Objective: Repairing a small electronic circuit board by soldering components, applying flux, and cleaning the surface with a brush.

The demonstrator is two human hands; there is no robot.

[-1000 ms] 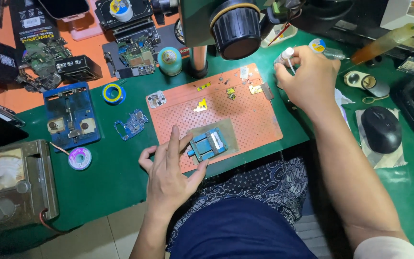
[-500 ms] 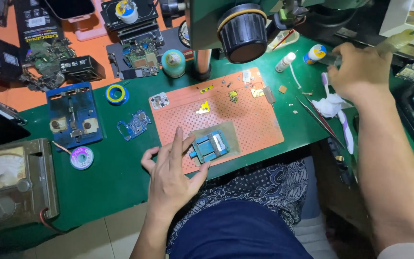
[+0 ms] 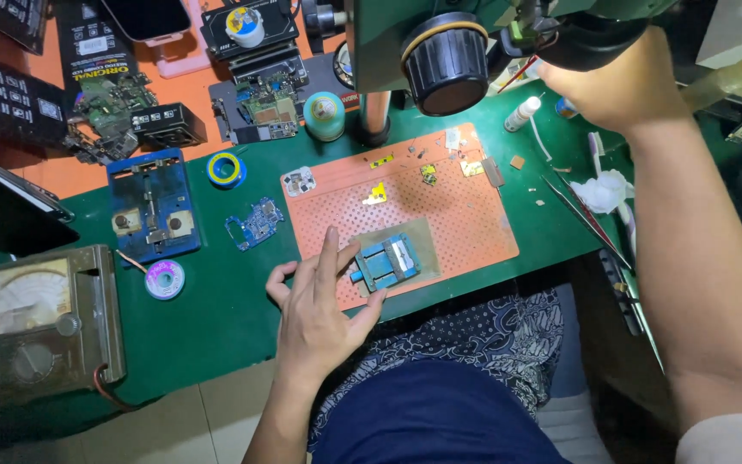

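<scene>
While the left hand (image 3: pixel 324 318) rests open on the mat's (image 3: pixel 474 215) near edge beside the clamp (image 3: pixel 386 263), the right hand (image 3: pixel 620 82) reaches the far edge, grip unclear.

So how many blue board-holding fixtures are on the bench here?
2. A large blue fixture lies on the green mat left of the orange pad; a small blue fixture sits on the orange pad beside the left hand. Others may be hidden.

By my left fingers (image 3: pixel 330 249) I see a blue clamp (image 3: pixel 386 263) on an orange dotted mat (image 3: pixel 465 219), over the green surface (image 3: pixel 225 301).
</scene>
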